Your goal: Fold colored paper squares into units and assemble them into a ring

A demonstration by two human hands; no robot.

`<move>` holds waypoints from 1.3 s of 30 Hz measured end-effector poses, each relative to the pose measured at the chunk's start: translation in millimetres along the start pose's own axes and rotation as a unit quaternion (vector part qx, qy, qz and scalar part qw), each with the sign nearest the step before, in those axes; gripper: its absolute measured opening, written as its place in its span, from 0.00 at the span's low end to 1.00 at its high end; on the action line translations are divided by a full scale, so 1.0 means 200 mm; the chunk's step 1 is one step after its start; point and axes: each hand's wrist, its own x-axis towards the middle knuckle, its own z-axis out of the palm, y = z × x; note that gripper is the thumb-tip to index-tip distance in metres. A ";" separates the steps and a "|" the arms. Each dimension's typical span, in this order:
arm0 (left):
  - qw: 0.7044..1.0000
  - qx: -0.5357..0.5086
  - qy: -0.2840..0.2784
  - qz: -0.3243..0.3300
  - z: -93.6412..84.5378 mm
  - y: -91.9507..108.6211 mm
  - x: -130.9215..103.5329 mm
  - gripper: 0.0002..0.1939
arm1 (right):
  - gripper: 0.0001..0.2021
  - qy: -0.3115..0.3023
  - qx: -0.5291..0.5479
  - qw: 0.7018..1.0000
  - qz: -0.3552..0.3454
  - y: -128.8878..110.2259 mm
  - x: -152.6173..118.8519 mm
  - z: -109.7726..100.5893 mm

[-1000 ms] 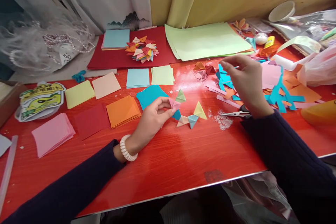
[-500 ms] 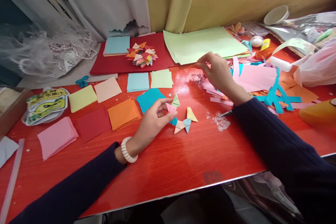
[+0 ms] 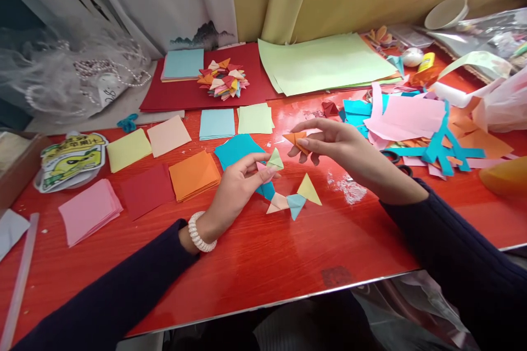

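My left hand [image 3: 242, 180] pinches the upper end of a curved chain of folded paper pieces [image 3: 296, 204] in green, pink, blue, peach, light blue and yellow. The green folded piece [image 3: 275, 159] pokes up past my fingertips, while the pink one is mostly covered by them. My right hand [image 3: 329, 141] holds an orange folded paper triangle [image 3: 295, 139] between thumb and fingers, a short gap away from the green piece. Beyond my hands, a finished-looking multicoloured folded paper ring [image 3: 223, 79] rests on a red sheet [image 3: 164, 98].
Square paper stacks in orange [image 3: 194, 175], red [image 3: 148, 191], pink [image 3: 90, 211] and blue [image 3: 236, 149] lie on the left. Pale green sheets [image 3: 325, 63] sit at the back. Paper scraps [image 3: 411, 118] and black scissors [image 3: 393, 157] are right of my right hand.
My right hand has come down and nearer from the scraps, bringing the orange folded triangle towards the chain. My left hand has raised its end of the chain slightly.
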 end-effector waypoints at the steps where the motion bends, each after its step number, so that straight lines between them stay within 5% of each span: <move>1: 1.000 -0.007 0.007 -0.001 0.00 0.00 0.00 0.14 | 0.07 -0.005 0.002 1.000 0.005 0.00 -0.01 0.00; 12: 0.999 -0.037 0.031 0.018 0.01 0.03 -0.01 0.07 | 0.05 0.066 0.025 0.997 -0.009 -0.03 -0.06 0.07; 18: 0.998 -0.030 0.039 0.037 0.02 0.04 -0.03 0.06 | 0.11 0.080 0.122 0.989 -0.016 -0.02 -0.06 0.08; 24: 0.996 -0.010 -0.007 0.093 0.01 0.05 -0.05 0.04 | 0.04 0.115 -0.044 0.986 -0.111 -0.09 -0.12 0.09; 28: 0.992 0.006 -0.013 0.123 0.01 0.05 -0.06 0.03 | 0.09 0.103 -0.103 0.973 -0.180 -0.13 -0.16 0.09; 34: 0.987 0.006 -0.036 0.155 0.01 0.06 -0.06 0.06 | 0.19 0.089 -0.296 0.907 -0.285 -0.11 -0.20 0.08; 39: 0.985 -0.003 -0.056 0.161 0.01 0.06 -0.07 0.08 | 0.17 0.112 -0.302 0.904 -0.282 -0.11 -0.20 0.09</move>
